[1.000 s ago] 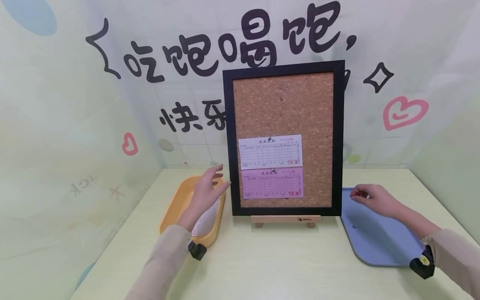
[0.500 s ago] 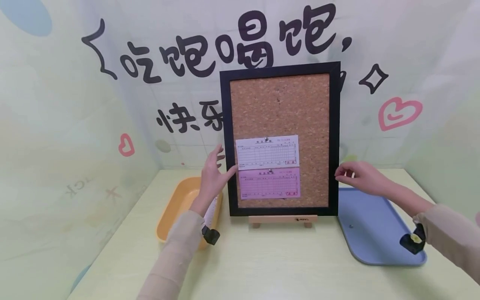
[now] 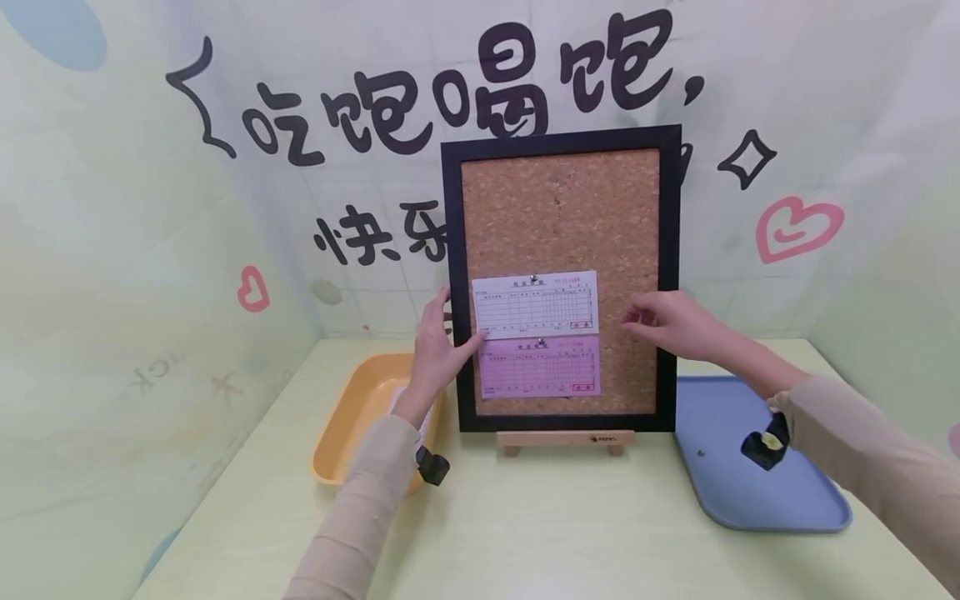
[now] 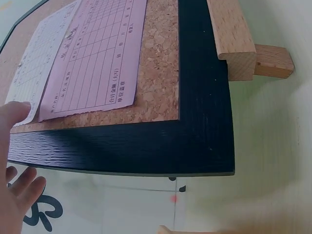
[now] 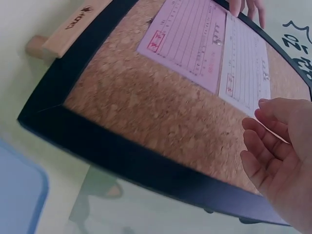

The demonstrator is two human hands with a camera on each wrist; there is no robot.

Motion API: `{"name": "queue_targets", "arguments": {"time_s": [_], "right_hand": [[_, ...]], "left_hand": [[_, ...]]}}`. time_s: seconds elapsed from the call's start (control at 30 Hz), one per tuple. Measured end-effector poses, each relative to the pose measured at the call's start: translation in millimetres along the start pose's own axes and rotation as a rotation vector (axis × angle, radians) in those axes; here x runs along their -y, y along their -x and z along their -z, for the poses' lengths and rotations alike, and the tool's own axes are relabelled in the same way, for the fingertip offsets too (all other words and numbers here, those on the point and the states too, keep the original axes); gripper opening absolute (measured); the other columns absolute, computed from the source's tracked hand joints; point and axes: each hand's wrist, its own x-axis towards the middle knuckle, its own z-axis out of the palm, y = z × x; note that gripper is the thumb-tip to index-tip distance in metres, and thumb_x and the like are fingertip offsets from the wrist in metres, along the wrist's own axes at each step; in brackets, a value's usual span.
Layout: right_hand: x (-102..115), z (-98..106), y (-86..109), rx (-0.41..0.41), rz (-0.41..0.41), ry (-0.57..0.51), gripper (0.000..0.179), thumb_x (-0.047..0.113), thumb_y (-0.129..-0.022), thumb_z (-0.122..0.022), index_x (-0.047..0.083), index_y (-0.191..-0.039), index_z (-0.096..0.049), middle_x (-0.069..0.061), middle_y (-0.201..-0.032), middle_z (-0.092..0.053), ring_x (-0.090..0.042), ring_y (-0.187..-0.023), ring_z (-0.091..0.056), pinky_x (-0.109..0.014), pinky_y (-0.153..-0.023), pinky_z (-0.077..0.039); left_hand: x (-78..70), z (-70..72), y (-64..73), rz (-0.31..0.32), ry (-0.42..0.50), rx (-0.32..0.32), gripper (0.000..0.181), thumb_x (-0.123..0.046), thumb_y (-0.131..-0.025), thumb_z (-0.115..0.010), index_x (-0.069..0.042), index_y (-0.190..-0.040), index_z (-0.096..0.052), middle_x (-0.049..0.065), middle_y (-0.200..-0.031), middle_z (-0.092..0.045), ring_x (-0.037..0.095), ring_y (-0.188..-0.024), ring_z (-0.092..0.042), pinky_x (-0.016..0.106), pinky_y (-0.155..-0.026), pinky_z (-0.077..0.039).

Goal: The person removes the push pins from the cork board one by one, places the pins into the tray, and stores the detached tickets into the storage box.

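A black-framed cork board [image 3: 626, 208] leans upright on a small wooden stand [image 3: 566, 438]. Two printed slips, white [image 3: 525, 312] above pink [image 3: 540, 375], are fixed there by silver pushpins [image 3: 534, 278] at their tops. My left hand [image 3: 437, 350] straddles the board's left edge: its thumb lies on the white slip's lower left corner, its loosely spread fingers behind the frame. To the right of the slips, in front of the bare cork, is my right hand [image 3: 675, 325]. Its thumb [image 5: 275, 107] and index fingertip nearly meet; whether anything small is between them is hidden.
On the left stands a yellow tray [image 3: 330, 433] with printed paper in it, partly behind my left forearm. A blue tray [image 3: 765, 500] lies on the right, bearing one tiny pushpin [image 3: 701, 453]. A printed backdrop [image 3: 360, 50] rises behind the board.
My right hand has moved up and left from over the blue tray to the front of the cork. My left hand has come from above the yellow tray to the board's left edge.
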Motion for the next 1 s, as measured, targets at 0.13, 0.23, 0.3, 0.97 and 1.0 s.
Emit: {"name": "queue_targets", "arguments": {"time_s": [0.13,0.23,0.3,0.97,1.0], "right_hand": [[8,-2,-13.3,0.000,0.002,-0.003,0.010,0.007,-0.085,-0.061,0.001,-0.090,-0.066,-0.006,-0.075,-0.064,-0.015,-0.062,-0.050,-0.027,-0.055,-0.045],[14,-3,-24.8,-0.008,-0.007,0.003,0.011,0.009,-0.086,-0.061,0.001,-0.092,-0.066,-0.006,-0.077,-0.065,-0.016,-0.062,-0.052,-0.028,-0.056,-0.046],[18,-4,-32.9,-0.011,-0.012,0.011,0.012,0.010,-0.086,-0.060,0.001,-0.093,-0.065,-0.007,-0.079,-0.065,-0.016,-0.064,-0.054,-0.029,-0.057,-0.046],[46,-17,-89.1,-0.132,0.020,0.102,0.014,0.011,-0.086,-0.059,0.000,-0.094,-0.065,-0.011,-0.087,-0.066,-0.021,-0.078,-0.061,-0.036,-0.070,-0.049],[47,-18,-90.9,-0.139,0.029,0.107,0.014,0.011,-0.086,-0.059,0.000,-0.094,-0.065,-0.011,-0.087,-0.066,-0.021,-0.078,-0.061,-0.035,-0.070,-0.049]], "left_hand": [[1.1,-2.3,1.0,0.018,-0.004,0.015,0.083,-0.022,-0.075,-0.073,-0.004,-0.141,-0.026,0.015,-0.135,-0.039,0.027,-0.102,-0.052,0.035,-0.082,-0.050],[1.4,-3.6,1.7,0.028,-0.002,0.021,0.084,-0.023,-0.075,-0.073,-0.005,-0.142,-0.024,0.015,-0.138,-0.037,0.027,-0.105,-0.051,0.037,-0.083,-0.049],[1.3,-4.1,2.2,0.027,-0.004,0.014,0.084,-0.022,-0.076,-0.073,-0.006,-0.142,-0.024,0.014,-0.140,-0.035,0.028,-0.106,-0.050,0.038,-0.084,-0.048],[-1.3,-5.7,3.4,0.019,-0.061,-0.008,0.084,-0.019,-0.075,-0.073,-0.005,-0.142,-0.024,0.015,-0.137,-0.038,0.027,-0.099,-0.055,0.037,-0.081,-0.049],[-1.4,-5.6,3.3,0.016,-0.065,-0.011,0.084,-0.019,-0.075,-0.073,-0.005,-0.142,-0.024,0.015,-0.137,-0.039,0.027,-0.100,-0.055,0.037,-0.081,-0.049]]}}
